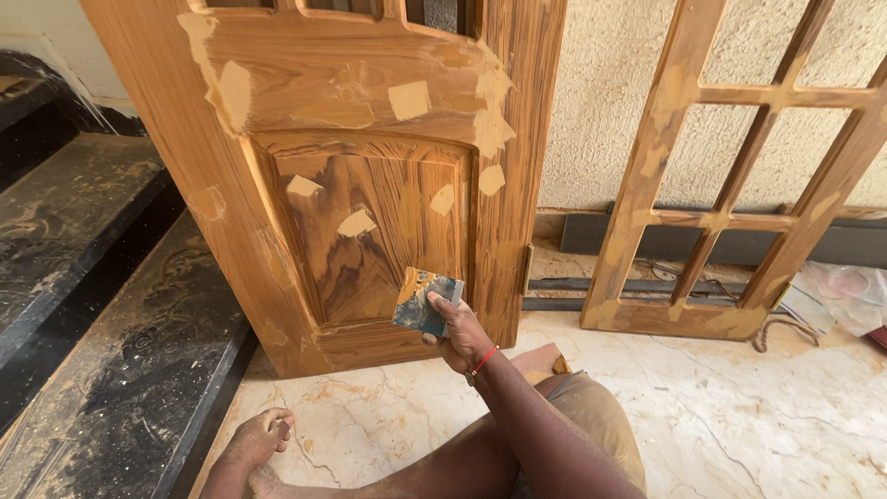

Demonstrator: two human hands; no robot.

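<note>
From the head camera we look down at a wooden door leaning upright against the steps on the left and the rough wall behind. It stands on its lower edge on the marble floor, so its panel faces us at arm's reach. Pale patches of filler dot the door, most of them along the rail above the panel and a few on the panel itself.

Our right hand is closed on a small scraper, thumb on the near face and fingers behind, so the flat blade is presented to the panel's lower right corner. The blade is dark and smeared with tan filler; whether it touches the wood we cannot tell.

Our left hand rests low at the near left, fingers loosely curled on our foot, holding nothing.

To the right a lattice frame leans against the same wall, its joints also patched with filler. A crumpled clear plastic sheet lies at the far right. We see no labels or signs anywhere.
</note>
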